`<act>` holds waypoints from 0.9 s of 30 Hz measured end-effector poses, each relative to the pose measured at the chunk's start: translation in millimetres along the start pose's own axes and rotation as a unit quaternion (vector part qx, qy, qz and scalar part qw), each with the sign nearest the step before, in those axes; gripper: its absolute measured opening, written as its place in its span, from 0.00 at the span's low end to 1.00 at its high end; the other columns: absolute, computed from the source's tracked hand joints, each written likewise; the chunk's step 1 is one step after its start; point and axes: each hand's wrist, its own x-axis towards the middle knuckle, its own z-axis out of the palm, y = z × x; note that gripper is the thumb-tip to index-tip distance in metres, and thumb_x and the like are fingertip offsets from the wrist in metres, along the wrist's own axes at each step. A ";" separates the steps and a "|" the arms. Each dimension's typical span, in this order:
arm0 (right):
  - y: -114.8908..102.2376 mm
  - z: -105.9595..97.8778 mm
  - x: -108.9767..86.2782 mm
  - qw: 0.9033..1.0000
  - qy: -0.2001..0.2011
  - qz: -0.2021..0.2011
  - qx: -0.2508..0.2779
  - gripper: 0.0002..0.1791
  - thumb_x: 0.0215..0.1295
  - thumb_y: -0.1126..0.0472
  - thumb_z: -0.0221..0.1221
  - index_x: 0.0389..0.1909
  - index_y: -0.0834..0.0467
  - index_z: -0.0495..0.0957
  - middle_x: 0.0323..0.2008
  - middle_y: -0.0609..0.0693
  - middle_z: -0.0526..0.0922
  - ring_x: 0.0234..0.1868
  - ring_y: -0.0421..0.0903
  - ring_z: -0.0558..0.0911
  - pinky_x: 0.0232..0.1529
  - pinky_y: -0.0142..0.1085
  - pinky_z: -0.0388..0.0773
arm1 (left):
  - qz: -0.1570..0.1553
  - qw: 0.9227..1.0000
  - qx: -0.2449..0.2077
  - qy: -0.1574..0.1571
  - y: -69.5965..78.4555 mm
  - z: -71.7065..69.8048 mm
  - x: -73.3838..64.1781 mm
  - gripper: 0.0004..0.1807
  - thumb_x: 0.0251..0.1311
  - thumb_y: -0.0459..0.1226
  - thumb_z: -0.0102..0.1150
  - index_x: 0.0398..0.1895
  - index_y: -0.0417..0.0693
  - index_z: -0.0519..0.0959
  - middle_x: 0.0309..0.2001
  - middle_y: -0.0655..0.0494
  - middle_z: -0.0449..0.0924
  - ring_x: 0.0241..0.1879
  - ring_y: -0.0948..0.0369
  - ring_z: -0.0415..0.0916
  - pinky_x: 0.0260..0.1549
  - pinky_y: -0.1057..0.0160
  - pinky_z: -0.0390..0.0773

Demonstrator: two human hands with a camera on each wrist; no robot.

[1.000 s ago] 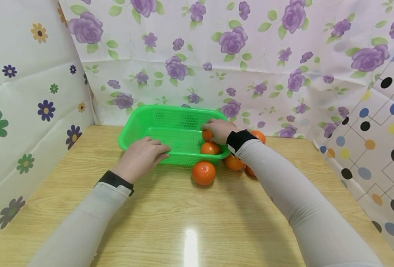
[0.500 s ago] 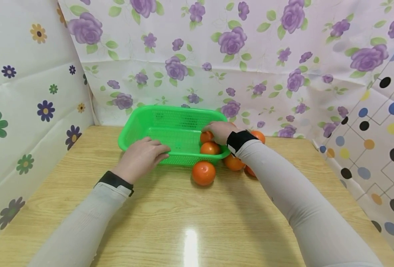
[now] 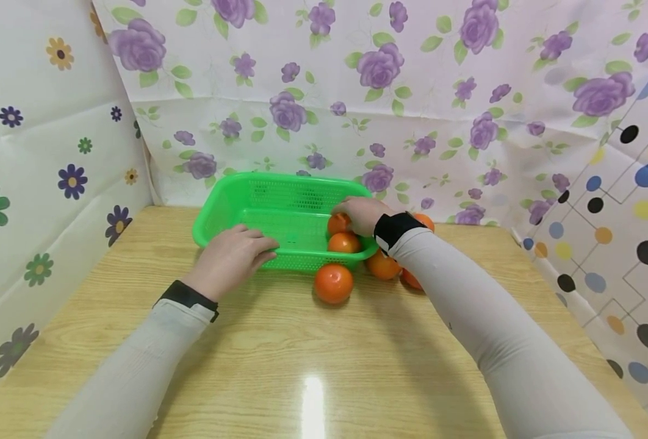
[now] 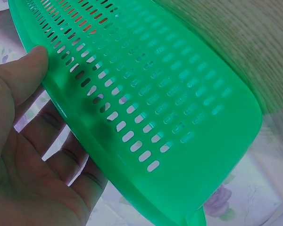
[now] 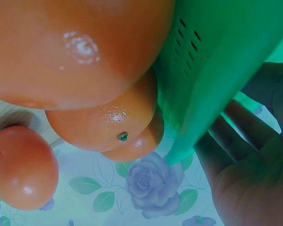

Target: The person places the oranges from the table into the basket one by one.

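Observation:
A green plastic basket (image 3: 302, 177) with perforated walls stands on the table. My left hand (image 3: 230, 259) grips its front rim near the left; in the left wrist view the thumb (image 4: 30, 70) lies on the outer side and the fingers pass behind the rim. At the basket's right end, my right hand (image 3: 361, 214) reaches inside and holds an orange (image 3: 338, 224) with its fingertips. Another orange (image 3: 344, 243) sits just in front of it in the basket. In the right wrist view the basket wall (image 5: 217, 70) hides the held orange.
One orange (image 3: 333, 283) lies on the wooden table (image 3: 258, 366) in front of the basket. More oranges (image 3: 382, 266) lie against its right side, partly under the right forearm. Flowered sheets (image 3: 313, 73) hang behind and at both sides.
The right hand's orange has shifted slightly left and down within the basket, so more of it shows. My left hand stays on the rim.

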 end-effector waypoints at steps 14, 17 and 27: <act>-13.9 -14.7 -23.5 0.999 0.024 -0.009 0.019 0.26 0.82 0.67 0.60 0.78 0.57 0.76 0.77 0.61 0.74 0.74 0.61 0.77 0.70 0.54 0.80 | -0.004 1.000 0.001 0.003 1.9 -0.8 -0.4 0.07 0.73 0.39 0.74 0.49 0.48 0.92 0.41 0.53 0.91 0.42 0.48 0.84 0.45 0.52 0.86; -16.3 -12.6 -29.9 0.999 0.041 -0.010 0.019 0.25 0.84 0.66 0.59 0.78 0.55 0.77 0.76 0.59 0.76 0.73 0.60 0.78 0.68 0.53 0.82 | -0.005 1.000 0.000 0.003 1.4 0.2 0.1 0.08 0.73 0.39 0.74 0.50 0.48 0.92 0.42 0.53 0.91 0.42 0.48 0.84 0.45 0.52 0.86; -34.0 -13.9 -62.1 0.992 0.104 -0.053 0.053 0.22 0.82 0.67 0.62 0.73 0.58 0.81 0.72 0.59 0.80 0.70 0.61 0.81 0.64 0.52 0.85 | -0.002 1.000 0.002 0.003 0.1 1.2 -0.3 0.08 0.73 0.40 0.73 0.50 0.48 0.92 0.42 0.52 0.91 0.43 0.48 0.85 0.45 0.51 0.86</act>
